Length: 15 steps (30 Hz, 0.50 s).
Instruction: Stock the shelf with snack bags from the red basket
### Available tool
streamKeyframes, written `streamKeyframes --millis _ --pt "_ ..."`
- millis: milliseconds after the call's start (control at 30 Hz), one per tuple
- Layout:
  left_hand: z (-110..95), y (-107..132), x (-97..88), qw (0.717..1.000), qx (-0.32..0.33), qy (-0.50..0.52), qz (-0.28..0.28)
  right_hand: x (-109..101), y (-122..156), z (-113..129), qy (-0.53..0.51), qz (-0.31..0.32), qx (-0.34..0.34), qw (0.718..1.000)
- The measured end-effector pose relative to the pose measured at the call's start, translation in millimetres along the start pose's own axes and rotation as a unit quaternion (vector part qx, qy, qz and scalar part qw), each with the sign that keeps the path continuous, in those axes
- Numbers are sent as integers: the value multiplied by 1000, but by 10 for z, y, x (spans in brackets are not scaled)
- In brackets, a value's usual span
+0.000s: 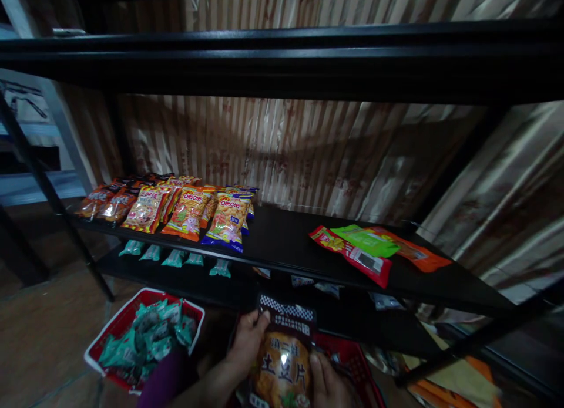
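Between both hands, low in front of the shelf, is a dark brown bag of potato chips (284,361) with its printed front facing me. My left hand (247,340) grips its upper left edge, thumb on the front. On the lower right edge, my right hand (328,381) closes with the fingers at the side of the bag. Behind the bag, partly hidden, stands a red basket (368,376). On the shelf board (286,235) above lie a red snack packet (352,255), a green packet (363,240) and an orange packet (416,252).
Several snack bags (187,214) stand in rows at the shelf's left. Teal packets (174,258) lie on the lower shelf (238,287). A red basket with a white rim (94,346) holds more teal packets on the floor. Black posts (55,202) frame the rack.
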<state>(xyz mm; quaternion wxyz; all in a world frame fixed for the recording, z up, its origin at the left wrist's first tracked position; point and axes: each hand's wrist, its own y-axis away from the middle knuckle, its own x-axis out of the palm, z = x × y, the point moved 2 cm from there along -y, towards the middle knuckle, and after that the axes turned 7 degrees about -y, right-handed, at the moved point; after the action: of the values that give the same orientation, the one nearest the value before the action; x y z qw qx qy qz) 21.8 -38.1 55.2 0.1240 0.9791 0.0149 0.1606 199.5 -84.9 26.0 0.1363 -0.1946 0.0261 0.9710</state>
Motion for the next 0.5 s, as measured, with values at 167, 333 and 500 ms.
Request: streamKeyframes --millis 167,333,500 --pt "-252 209 10 997 24 -74 6 -180 -32 457 -4 -15 -61 998" --pt "-389 255 74 989 57 -116 68 -394 -385 825 11 -68 -118 991" --pt "-895 -266 264 949 154 -271 -56 -378 -1118 1284 14 -66 -164 984"
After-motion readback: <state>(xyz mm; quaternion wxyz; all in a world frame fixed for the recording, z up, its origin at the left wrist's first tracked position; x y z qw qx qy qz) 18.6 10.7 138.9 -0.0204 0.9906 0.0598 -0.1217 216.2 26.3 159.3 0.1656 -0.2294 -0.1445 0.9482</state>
